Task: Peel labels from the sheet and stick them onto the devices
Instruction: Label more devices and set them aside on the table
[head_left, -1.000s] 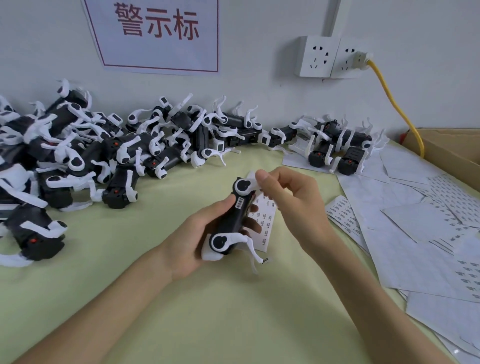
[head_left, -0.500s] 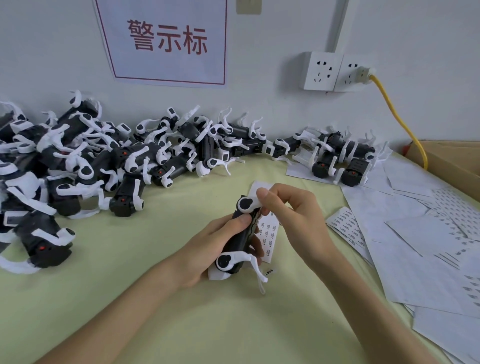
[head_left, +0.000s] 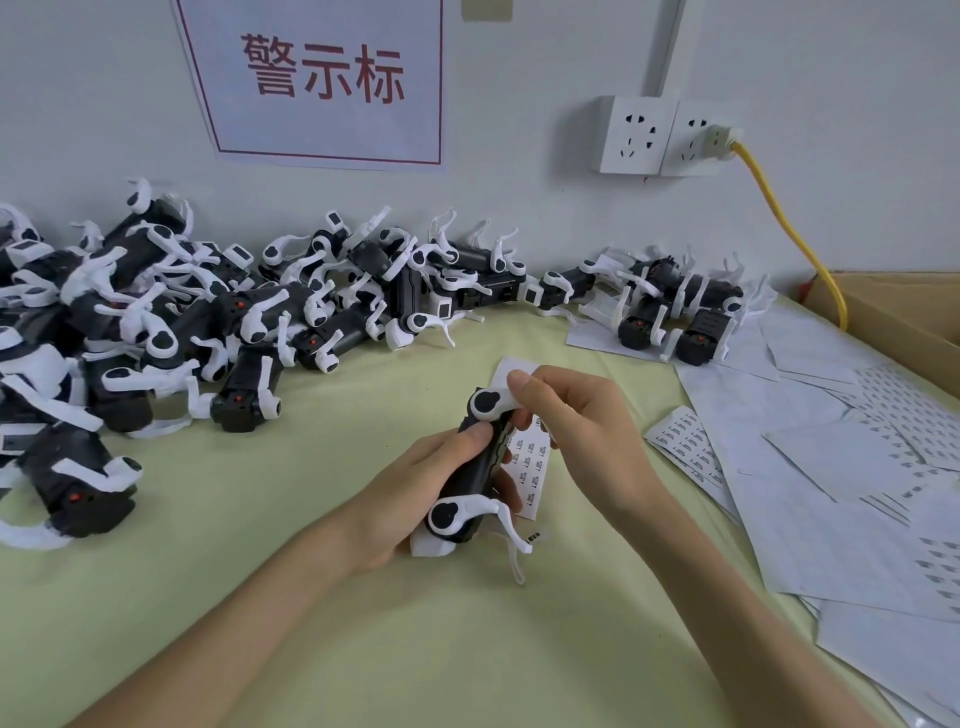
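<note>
Head view shows your left hand (head_left: 415, 493) curled round the black body of one device (head_left: 475, 467), thumb pressed flat on its upper face. Your right hand (head_left: 576, 421) pinches the white arm at the device's top end between thumb and fingers. The label sheet (head_left: 532, 462) shows just behind the device, between your two hands; whether it rests on the table or on your fingers, you cannot tell from here. The pale green table cover (head_left: 260, 545) runs under everything. A heap of black-and-white devices (head_left: 208, 322) lies along the wall to your left, and loose paper sheets (head_left: 831, 467) overlap on your right, near a cardboard box (head_left: 893, 306). A yellow cable (head_left: 779, 218) hangs from the wall socket (head_left: 639, 135).
</note>
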